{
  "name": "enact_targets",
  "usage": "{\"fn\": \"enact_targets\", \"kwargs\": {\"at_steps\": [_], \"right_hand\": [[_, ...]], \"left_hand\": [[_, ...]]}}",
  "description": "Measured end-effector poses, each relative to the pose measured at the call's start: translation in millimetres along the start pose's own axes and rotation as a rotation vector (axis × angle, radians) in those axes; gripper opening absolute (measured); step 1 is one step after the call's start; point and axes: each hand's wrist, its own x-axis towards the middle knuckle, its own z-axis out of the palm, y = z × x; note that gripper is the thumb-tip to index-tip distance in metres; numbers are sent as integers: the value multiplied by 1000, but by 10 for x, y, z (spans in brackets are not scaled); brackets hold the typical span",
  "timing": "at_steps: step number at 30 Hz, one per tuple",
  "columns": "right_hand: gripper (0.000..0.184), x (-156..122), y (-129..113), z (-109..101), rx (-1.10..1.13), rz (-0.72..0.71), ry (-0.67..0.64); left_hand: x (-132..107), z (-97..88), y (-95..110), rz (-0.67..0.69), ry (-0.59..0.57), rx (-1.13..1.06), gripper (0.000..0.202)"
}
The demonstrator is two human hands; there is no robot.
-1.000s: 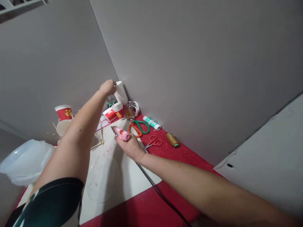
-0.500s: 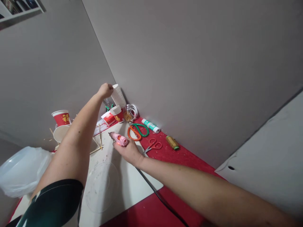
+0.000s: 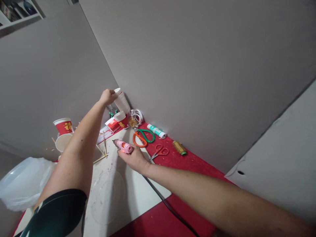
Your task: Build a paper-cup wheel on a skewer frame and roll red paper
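Note:
My left hand (image 3: 107, 97) reaches to the far corner and pinches the rim of the top cup of a leaning stack of white paper cups (image 3: 121, 101). My right hand (image 3: 133, 158) is closed on a pink glue gun (image 3: 122, 146) with its nozzle pointing left over the white board (image 3: 138, 187). A black cord (image 3: 168, 205) trails from the gun along my right forearm.
Green and orange scissors (image 3: 143, 136), small red scissors (image 3: 160, 151), a glue stick (image 3: 158, 131), a gold thread spool (image 3: 179, 147) and red printed cups (image 3: 63, 126) lie around. Wooden sticks (image 3: 102, 149) and a clear round lid (image 3: 107, 196) rest on the board. A plastic bag (image 3: 23, 182) sits left.
My left hand and the cup stack have drifted slightly left and the stack tilts more. My right hand with the glue gun has barely moved.

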Motion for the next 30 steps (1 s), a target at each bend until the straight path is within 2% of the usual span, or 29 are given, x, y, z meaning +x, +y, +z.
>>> {"fn": "enact_targets", "kwargs": {"at_steps": [8, 13, 21, 26, 30], "right_hand": [[28, -10, -30, -15, -20, 20, -25], [27, -10, -32, -5, -49, 28, -38], [25, 10, -2, -11, -12, -6, -41], [22, 53, -36, -31, 129, -10, 62], [24, 138, -115, -111, 190, -38, 221]], "left_hand": [[36, 38, -53, -8, 13, -98, 17], [39, 8, -57, 2, 66, -166, 9], [50, -103, -64, 26, 184, -230, 15], [31, -303, -105, 28, 297, -242, 17], [-197, -611, -177, 63, 395, -187, 13]]}}
